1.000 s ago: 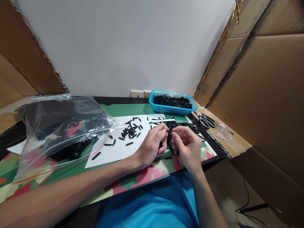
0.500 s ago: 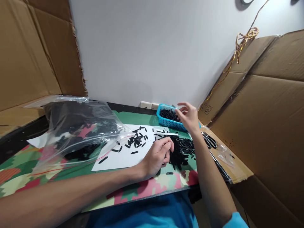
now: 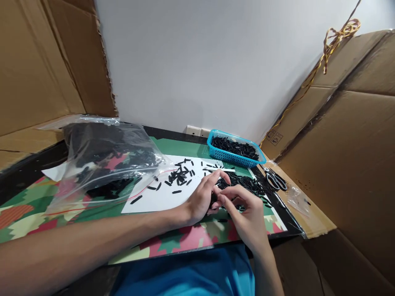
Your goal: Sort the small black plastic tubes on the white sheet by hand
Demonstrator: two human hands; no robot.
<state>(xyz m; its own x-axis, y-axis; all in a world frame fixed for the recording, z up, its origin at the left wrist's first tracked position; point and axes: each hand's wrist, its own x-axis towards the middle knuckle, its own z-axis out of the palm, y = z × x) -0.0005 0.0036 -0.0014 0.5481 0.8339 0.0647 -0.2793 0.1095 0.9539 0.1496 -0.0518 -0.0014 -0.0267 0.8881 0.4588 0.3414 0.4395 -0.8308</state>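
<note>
My left hand (image 3: 202, 199) is cupped with curled fingers, and some small black strip-like pieces (image 3: 213, 199) show in its palm. Touching it from the right is my right hand (image 3: 247, 211), its thumb and forefinger pinched together at the left fingers; what lies between the tips is hidden. Behind both hands spreads a loose pile of black pieces (image 3: 247, 183). More black pieces (image 3: 179, 176) lie scattered on a white sheet (image 3: 145, 207) to the left. A blue perforated basket (image 3: 226, 157) full of similar pieces stands at the back, apart from the hands.
A large clear zip bag (image 3: 123, 142) with black pieces covers the left side. Scissors (image 3: 275, 181) and a small clear bag (image 3: 298, 200) lie at right. A white strip (image 3: 226, 169) rests near the pile. Cardboard walls (image 3: 354, 156) flank the table.
My right hand has come down from above the blue basket to the left hand, its fingers closing into a pinch. My left hand has turned and loosened from its fist, showing black pieces inside.
</note>
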